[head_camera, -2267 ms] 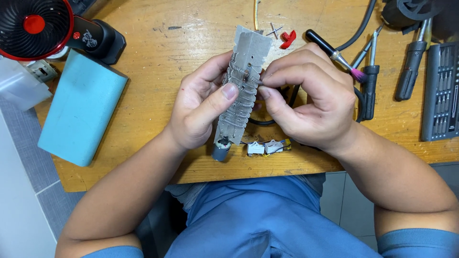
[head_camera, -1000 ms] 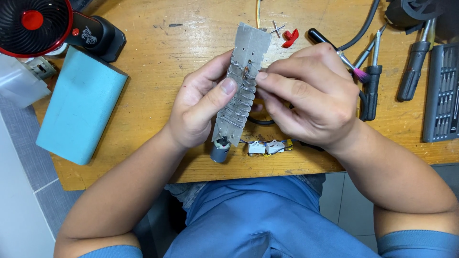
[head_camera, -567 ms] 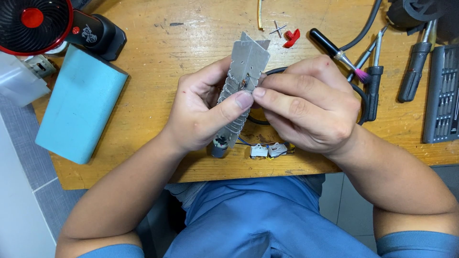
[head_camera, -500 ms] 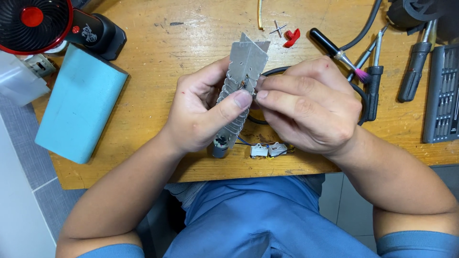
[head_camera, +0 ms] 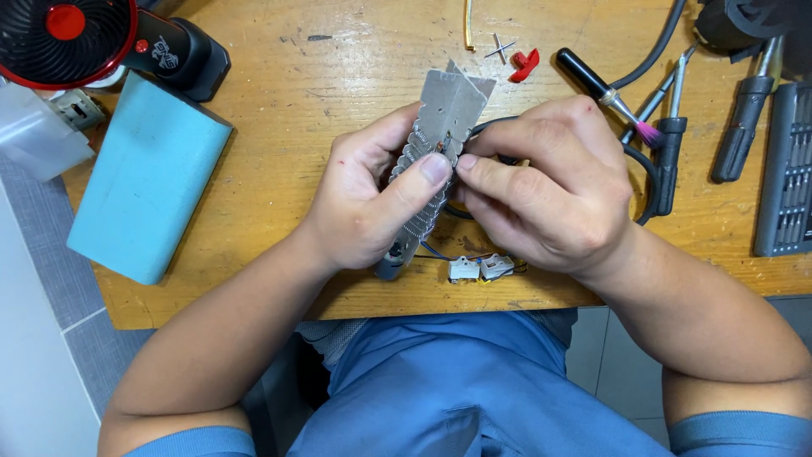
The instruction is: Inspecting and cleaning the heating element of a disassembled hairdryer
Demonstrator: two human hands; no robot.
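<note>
The left hand [head_camera: 368, 207] is curled round a grey heating element [head_camera: 436, 148], thumb pressed across its front, fingers closed behind it; the right hand [head_camera: 541, 190] is closed too, its fingertips pinching at the element's right edge just beside the left thumb, so both hands have hold of the same piece. The element is held between the hands, above the near edge of the bench [head_camera: 338, 51]; it is a long flat strip with wire coiled along its sides; its long axis runs from low near the left palm, up and slightly right, to a notched top end pointing away from the person; a dark round end shows below the left hand.

Under the right hand lie two small white connectors [head_camera: 478, 268] on thin wires, close to the bench edge; a black cable [head_camera: 651, 161] loops behind the right hand. Beyond the right hand lie a small brush [head_camera: 605, 95] with a black handle and pink bristles, a red clip [head_camera: 524, 64], a black screwdriver [head_camera: 740, 127] and, far right, a grey bit case [head_camera: 787, 169]. Left of the left hand rests a pale blue box [head_camera: 148, 178]; beyond that, a black fan [head_camera: 93, 38] with a red hub.

The bench is worn, scratched yellow wood; grey floor tiles [head_camera: 85, 338] show off its left edge; the person wears blue.
</note>
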